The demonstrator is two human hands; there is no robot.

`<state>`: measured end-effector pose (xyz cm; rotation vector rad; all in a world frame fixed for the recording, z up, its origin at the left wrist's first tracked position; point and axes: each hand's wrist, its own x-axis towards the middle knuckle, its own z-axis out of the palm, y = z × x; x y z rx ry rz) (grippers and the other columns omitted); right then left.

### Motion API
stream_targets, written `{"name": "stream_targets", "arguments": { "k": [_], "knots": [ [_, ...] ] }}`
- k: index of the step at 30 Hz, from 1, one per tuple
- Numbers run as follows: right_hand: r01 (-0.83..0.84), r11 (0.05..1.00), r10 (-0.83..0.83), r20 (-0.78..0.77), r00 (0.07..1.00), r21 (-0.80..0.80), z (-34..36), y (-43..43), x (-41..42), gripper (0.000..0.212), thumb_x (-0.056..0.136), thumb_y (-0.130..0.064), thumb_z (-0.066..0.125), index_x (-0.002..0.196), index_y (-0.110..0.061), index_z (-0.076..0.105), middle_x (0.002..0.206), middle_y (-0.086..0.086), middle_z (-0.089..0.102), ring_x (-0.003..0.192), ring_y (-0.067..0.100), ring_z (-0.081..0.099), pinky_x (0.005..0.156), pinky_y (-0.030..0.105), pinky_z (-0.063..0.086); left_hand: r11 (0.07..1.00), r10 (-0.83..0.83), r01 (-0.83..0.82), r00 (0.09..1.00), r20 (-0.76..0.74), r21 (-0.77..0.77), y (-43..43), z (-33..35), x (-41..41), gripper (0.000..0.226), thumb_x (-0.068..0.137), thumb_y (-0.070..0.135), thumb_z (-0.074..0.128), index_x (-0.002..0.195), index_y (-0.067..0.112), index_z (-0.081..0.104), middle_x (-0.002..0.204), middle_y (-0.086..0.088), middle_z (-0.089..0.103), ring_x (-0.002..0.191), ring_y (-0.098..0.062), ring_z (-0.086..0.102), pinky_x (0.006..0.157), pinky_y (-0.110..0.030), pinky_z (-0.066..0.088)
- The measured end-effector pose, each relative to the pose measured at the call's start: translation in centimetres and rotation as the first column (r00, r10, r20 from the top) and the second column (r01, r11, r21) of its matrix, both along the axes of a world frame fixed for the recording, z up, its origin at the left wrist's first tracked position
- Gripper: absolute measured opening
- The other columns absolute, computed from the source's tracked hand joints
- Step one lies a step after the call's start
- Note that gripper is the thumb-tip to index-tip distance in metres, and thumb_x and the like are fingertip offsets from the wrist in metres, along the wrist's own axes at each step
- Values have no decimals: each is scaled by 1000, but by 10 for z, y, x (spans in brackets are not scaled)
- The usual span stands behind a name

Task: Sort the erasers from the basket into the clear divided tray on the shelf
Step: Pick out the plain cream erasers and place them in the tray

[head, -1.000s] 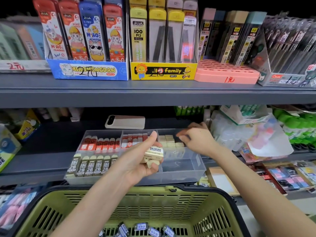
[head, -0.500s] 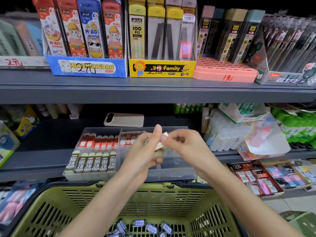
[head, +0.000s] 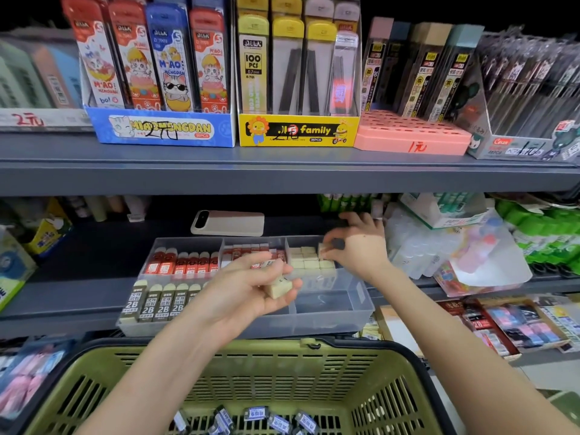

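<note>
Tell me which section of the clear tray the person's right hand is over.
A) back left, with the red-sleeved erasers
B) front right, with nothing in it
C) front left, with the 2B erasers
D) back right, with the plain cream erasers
D: the right hand pinches a cream eraser over the back right section of the clear tray, where plain cream erasers sit in rows.

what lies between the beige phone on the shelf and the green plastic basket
Head view: the clear divided plastic tray, with the left hand holding cream erasers over it.
</note>
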<state>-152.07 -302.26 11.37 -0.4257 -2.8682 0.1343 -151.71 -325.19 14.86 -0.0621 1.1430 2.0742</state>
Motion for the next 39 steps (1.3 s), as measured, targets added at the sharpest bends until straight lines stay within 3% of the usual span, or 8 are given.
{"name": "stream_targets", "arguments": {
  "k": [7, 12, 15, 21, 24, 27, 31, 39],
  "knots": [
    [26, 988, 5, 199, 980, -152, -2, 3, 3, 22, 89, -37, 50, 99, -44, 68, 151, -4, 32, 140, 26, 19, 110, 44, 12, 990, -102, 90, 989, -105, -109, -4, -5, 0, 53, 65, 0, 68, 116, -6, 55, 118, -24, 63, 95, -35, 69, 55, -29, 55],
    [-29, 987, 14, -91, 996, -160, 13, -17, 22, 28, 92, -40, 48, 85, -28, 72, 128, -2, 58, 119, 27, 46, 98, 34, 27, 978, -160, 126, 962, -220, -164, -2, -4, 2, 52, 65, 7, 71, 116, 12, 65, 109, -14, 61, 85, -21, 69, 59, -26, 54],
    [-205, 816, 185, -92, 978, -541, 33, -41, 38, 60, 88, -59, 41, 78, -8, 70, 89, 16, 69, 81, 25, 62, 77, 41, 48, 951, -252, 165, 901, -353, -260, 1, -3, 4, 53, 74, 7, 70, 124, 24, 61, 94, -1, 63, 70, -9, 61, 59, -24, 50],
    [-247, 474, 301, -108, 948, -846, 53, -45, 50, 9, 86, -22, 66, 79, -19, 72, 62, -6, 66, 52, 0, 51, 52, 12, 38, 916, -243, -1, 795, -556, -401, 12, -8, 8, 52, 84, 4, 67, 123, 35, 49, 100, -7, 58, 55, -9, 53, 52, -23, 45],
    [-186, 678, 24, -231, 973, -712, 50, -19, 36, 5, 84, -25, 68, 85, -20, 68, 82, 1, 72, 73, 13, 64, 64, 27, 48, 938, -140, -40, 864, -483, -344, 11, -7, 3, 48, 84, -8, 61, 122, 21, 53, 102, -6, 55, 62, -14, 62, 69, -31, 56],
    [4, 966, -54, -187, 981, -257, 36, 1, 17, 17, 86, -32, 64, 100, -23, 68, 103, 2, 68, 97, 25, 57, 81, 31, 44, 972, -95, 16, 938, -332, -233, 6, -4, -2, 50, 82, -26, 46, 112, 12, 58, 114, -13, 50, 97, -23, 65, 76, -34, 59],
    [-36, 993, 41, -47, 998, 114, 10, 6, 0, 25, 85, -40, 61, 105, -30, 70, 125, -1, 55, 115, 27, 41, 106, 42, 23, 973, -128, 47, 924, -360, -225, 1, -5, -1, 43, 82, -19, 57, 115, 8, 55, 118, -17, 52, 97, -30, 68, 78, -33, 58],
    [-49, 998, 48, 23, 999, 35, 3, 3, -12, 21, 86, -43, 59, 102, -35, 69, 132, -5, 50, 118, 26, 36, 93, 34, 18, 917, -163, -94, 799, -579, -387, 3, -15, -2, 33, 71, 8, 80, 96, 10, 57, 92, -10, 68, 78, -34, 71, 73, -43, 58]
  ]
}}
